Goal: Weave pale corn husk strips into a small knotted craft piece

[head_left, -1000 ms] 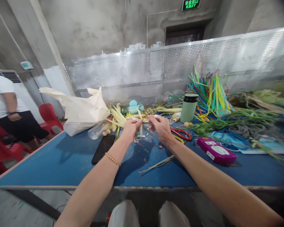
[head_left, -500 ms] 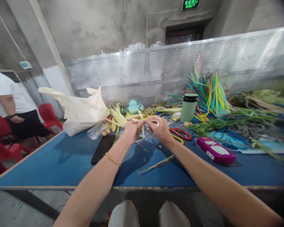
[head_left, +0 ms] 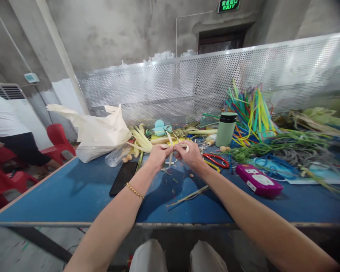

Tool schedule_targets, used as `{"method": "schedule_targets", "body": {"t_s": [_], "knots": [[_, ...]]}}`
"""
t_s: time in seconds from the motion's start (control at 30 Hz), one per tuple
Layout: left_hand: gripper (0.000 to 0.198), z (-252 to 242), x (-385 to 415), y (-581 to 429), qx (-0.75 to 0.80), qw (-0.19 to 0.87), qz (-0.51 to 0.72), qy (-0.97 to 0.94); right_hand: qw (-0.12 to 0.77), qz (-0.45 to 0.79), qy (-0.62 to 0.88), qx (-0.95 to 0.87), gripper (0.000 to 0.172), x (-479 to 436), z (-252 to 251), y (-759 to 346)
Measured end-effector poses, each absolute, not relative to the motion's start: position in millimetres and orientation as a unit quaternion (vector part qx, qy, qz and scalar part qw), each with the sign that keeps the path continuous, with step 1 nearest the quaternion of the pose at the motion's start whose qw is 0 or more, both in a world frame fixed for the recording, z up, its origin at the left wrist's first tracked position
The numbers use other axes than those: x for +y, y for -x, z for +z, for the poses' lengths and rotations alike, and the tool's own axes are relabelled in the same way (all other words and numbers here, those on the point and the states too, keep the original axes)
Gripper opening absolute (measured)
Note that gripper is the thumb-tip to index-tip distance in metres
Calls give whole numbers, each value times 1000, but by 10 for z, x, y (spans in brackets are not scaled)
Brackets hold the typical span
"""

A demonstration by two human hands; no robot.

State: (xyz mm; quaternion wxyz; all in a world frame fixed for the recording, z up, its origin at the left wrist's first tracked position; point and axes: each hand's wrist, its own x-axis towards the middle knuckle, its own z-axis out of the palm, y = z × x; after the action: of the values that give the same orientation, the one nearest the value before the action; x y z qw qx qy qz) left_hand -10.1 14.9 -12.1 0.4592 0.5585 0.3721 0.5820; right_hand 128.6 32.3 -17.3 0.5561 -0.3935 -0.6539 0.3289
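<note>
lighting moderate and diffuse, falling from above. soft shadows lie on the blue table (head_left: 45,204) beneath the left hand (head_left: 158,155) and right hand (head_left: 189,155). glare streaks the perforated panel (head_left: 147,88) beyond them, brightest far to their right. the exit sign (head_left: 229,5), above and right, glows green. pale strip (head_left: 170,139) between the hands: fine edges soft. wide-angle stretching increases toward both sides; right edge darkens to black.

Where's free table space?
Left front of the table, bordered by black slab, bag and front edge; smaller patch between purple box and front edge, right of the forearm. Crowded: the back, from bag past left hand, right hand and cup to green strands.
</note>
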Motion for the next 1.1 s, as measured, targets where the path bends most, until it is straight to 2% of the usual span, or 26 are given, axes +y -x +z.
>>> {"method": "schedule_targets", "body": {"t_s": [0.2, 0.5, 0.8, 1.1], "knots": [[35, -157, 160, 110, 373, 450, 538, -607, 534, 411, 356, -647, 37, 271, -89, -1314], [22, -183, 189, 54, 385, 546, 542, -510, 574, 368, 387, -621, 31, 268, -116, -1266], [17, -192, 184, -20, 358, 542, 577, -495, 618, 356, 386, -585, 23, 349, -220, -1160], [19, -187, 229, 92, 364, 587, 546, -474, 605, 391, 364, -591, 36, 301, -141, -1226]]}}
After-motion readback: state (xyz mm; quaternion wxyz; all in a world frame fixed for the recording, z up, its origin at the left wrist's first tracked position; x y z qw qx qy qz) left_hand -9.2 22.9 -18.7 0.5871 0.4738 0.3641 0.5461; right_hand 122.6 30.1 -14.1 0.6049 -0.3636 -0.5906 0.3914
